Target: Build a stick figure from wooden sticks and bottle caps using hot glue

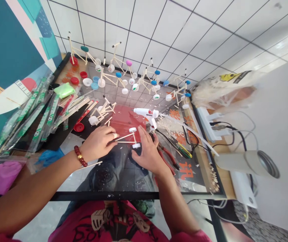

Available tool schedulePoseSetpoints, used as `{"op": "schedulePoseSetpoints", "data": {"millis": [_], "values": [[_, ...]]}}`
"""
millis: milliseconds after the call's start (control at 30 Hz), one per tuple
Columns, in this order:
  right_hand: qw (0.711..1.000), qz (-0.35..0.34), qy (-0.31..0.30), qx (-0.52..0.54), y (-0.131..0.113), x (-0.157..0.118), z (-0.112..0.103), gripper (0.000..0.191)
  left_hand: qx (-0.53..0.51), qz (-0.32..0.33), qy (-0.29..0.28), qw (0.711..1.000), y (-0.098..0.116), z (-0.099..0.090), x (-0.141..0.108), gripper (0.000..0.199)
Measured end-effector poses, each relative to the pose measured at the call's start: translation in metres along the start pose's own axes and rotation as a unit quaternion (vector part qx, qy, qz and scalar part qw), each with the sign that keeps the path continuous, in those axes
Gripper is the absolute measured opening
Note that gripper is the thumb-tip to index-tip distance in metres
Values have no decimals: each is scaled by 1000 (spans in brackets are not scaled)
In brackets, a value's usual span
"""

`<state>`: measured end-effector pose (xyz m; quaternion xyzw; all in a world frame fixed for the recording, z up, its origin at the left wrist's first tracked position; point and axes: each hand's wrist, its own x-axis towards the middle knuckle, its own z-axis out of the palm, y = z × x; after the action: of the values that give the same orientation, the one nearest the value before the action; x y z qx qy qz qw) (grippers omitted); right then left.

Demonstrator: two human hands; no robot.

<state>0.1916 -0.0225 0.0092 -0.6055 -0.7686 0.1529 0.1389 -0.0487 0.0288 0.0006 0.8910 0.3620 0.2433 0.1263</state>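
My left hand [100, 143] pinches the narrow end of a small frame of wooden sticks [125, 142] over the glossy table. White bottle caps [136, 146] sit like wheels at both ends of a short crosspiece on its far side. Beside these caps is my right hand [146, 151], its fingers stretched out and the thumb apart; whether it touches the nearer cap I cannot tell. A white hot glue gun [146, 113] stands just beyond my right hand. Under the work lies a red mat [123, 117]. A partly built stick model [103, 112] rests to the left.
Several stick-and-cap models [118, 74] line the back near the tiled wall. Packaged chopsticks [36, 119], loose red caps [78, 127] and bagged clay [2, 176] lie left. Red-handled pliers [168, 156], cables, a power strip [207, 124] and a grey cylinder [245, 163] are right.
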Motion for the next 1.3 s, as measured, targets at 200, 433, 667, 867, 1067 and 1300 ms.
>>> {"op": "schedulePoseSetpoints", "data": {"millis": [200, 433, 667, 867, 1067, 1300], "values": [[999, -25, -21, 18, 6, 8, -4, 92, -11, 6, -43, 999, -1, -3, 0, 13], [998, -41, -28, 37, 10, 8, -10, 86, -24, 2, -48, 999, -1, -3, -1, 16], [998, -41, -29, 40, 10, 7, -9, 85, -26, -4, -41, 999, -1, -3, -1, 17], [998, -42, -28, 36, 10, 6, -9, 85, -32, -4, -33, 999, 1, -3, -1, 20], [998, -44, -23, 35, 10, 5, -9, 86, -10, -9, -15, 1000, 2, -1, -1, 18], [998, -43, -21, 32, 12, 5, -7, 86, -13, -2, -22, 1000, 1, -2, 0, 15]]}}
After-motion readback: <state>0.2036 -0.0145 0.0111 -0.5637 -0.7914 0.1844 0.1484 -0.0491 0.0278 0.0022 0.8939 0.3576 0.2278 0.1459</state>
